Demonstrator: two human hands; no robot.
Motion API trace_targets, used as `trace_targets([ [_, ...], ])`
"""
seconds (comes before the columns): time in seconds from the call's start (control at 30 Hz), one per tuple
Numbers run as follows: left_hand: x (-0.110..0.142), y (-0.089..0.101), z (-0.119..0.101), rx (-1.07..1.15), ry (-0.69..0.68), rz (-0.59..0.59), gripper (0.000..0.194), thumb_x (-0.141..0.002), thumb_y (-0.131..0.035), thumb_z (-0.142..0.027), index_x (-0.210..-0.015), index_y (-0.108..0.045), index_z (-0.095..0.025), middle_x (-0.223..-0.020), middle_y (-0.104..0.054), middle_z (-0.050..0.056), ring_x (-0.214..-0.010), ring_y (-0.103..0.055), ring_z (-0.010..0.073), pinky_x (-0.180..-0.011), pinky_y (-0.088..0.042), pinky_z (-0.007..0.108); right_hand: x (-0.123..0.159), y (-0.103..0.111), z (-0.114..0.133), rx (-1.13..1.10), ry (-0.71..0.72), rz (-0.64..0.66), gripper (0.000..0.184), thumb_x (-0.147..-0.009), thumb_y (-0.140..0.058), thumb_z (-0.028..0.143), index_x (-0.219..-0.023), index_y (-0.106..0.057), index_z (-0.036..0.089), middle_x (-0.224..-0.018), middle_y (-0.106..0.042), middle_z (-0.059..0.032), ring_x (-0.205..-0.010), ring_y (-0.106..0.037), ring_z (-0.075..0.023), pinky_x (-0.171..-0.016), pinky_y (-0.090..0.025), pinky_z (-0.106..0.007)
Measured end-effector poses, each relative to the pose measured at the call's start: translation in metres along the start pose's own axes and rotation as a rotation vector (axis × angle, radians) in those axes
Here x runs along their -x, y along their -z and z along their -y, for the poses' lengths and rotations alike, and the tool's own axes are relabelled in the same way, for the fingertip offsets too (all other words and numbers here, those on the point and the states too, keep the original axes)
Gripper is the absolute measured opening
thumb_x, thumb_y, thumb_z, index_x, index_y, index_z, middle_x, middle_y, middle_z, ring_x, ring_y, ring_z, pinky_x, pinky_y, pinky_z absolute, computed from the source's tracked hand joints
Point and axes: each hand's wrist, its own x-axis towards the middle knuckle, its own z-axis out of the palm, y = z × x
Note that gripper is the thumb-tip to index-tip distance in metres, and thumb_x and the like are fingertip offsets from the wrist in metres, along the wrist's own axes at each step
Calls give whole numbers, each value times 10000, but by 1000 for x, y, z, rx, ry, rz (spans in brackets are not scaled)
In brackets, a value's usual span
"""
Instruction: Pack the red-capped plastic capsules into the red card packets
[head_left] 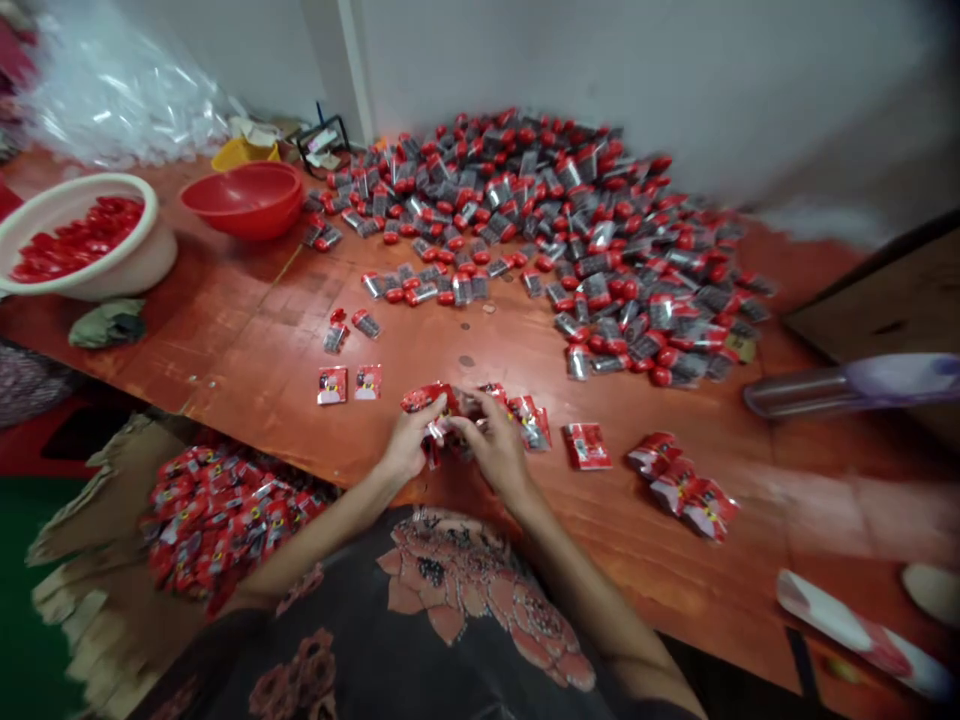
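My left hand [409, 442] is closed around a small red printed packet [429, 398] just above the front of the table. Close beside it, my right hand [495, 450] has its thumb and fingers bent in toward the same packet; what its fingertips pinch is partly hidden. Several red and clear packets [531, 422] lie just beyond and right of that hand. A flat red packet [587, 446] rests farther right. To the left, two small printed cards [332, 385] lie side by side, with two red-capped clear containers [366, 323] behind them.
A large heap of red-capped containers [525, 200] covers the back. At left stand a white basin [150, 240] of red pieces and a red bowl [247, 205]. Below the edge, a cardboard box [112, 560] holds red packets. Overlapping packets [682, 485] lie right.
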Motion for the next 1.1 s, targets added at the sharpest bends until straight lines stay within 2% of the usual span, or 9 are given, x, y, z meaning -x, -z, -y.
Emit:
trace_targets([
  [0.27,-22,11,-17,-58,-172,-26,305,-534,-867,-301,-649,-634,-141,-544,-596,-20,-419,-487,70,-378,-344,188,-66,1,-4,141,256,285,462,-863,-465,77,-1284,-560,243,-943,-710,-51,-859,-669,-183,-793,-508,-310],
  [0.4,-36,15,-25,-35,-184,-76,299,-536,-862,-300,-609,-620,-140,-506,-580,-22,-390,-466,64,-373,-335,187,-113,-4,-3,229,204,467,368,-901,-491,152,-1234,-607,256,-866,-717,-19,-773,-670,-157,-728,-507,-266],
  [0.47,-42,17,-26,-18,-154,-105,316,-536,-863,-326,-586,-614,-137,-481,-565,-22,-376,-456,64,-359,-323,188,-146,-9,-6,347,93,401,287,-939,-484,250,-1180,-641,252,-838,-706,-14,-758,-661,-155,-734,-502,-265],
  [0.6,-48,18,-28,14,-87,-146,339,-529,-868,-367,-593,-636,-129,-471,-559,-22,-365,-449,62,-336,-294,183,-212,-19,-22,507,-33,151,372,-965,-422,313,-1280,-570,182,-1227,-586,-158,-1045,-608,-251,-902,-461,-378],
  [0.7,-51,18,-32,62,-87,-135,317,-519,-869,-337,-598,-652,-120,-494,-571,-19,-377,-439,47,-333,-280,169,-237,-26,-36,565,-84,99,431,-932,-475,299,-1342,-512,169,-1325,-484,-202,-1133,-557,-299,-938,-437,-413],
  [0.8,-53,18,-39,91,-106,-152,282,-540,-854,-310,-648,-692,-107,-560,-626,9,-413,-460,42,-331,-268,152,-236,-30,-45,584,-98,123,510,-872,-528,191,-1378,-470,207,-1330,-489,-176,-1141,-551,-292,-936,-433,-393],
  [0.93,-54,16,-46,96,-129,-155,275,-538,-854,-280,-697,-718,-102,-603,-668,38,-443,-501,53,-339,-280,142,-208,-15,-52,566,-124,176,569,-766,-600,98,-1325,-514,165,-1203,-598,-161,-1054,-594,-286,-890,-450,-377],
  [1.03,-53,9,-44,131,-126,-183,264,-508,-870,-259,-645,-692,-119,-564,-650,14,-432,-511,59,-336,-283,146,-172,4,-53,519,-130,200,420,-799,-597,164,-1219,-593,152,-1114,-652,-135,-994,-617,-263,-872,-467,-369],
  [1.1,-51,3,-41,152,-107,-184,269,-506,-873,-255,-644,-685,-121,-582,-659,14,-446,-533,66,-339,-290,151,-140,14,-50,424,-122,185,412,-862,-558,259,-1264,-565,167,-1124,-659,-113,-969,-626,-232,-863,-484,-356],
])
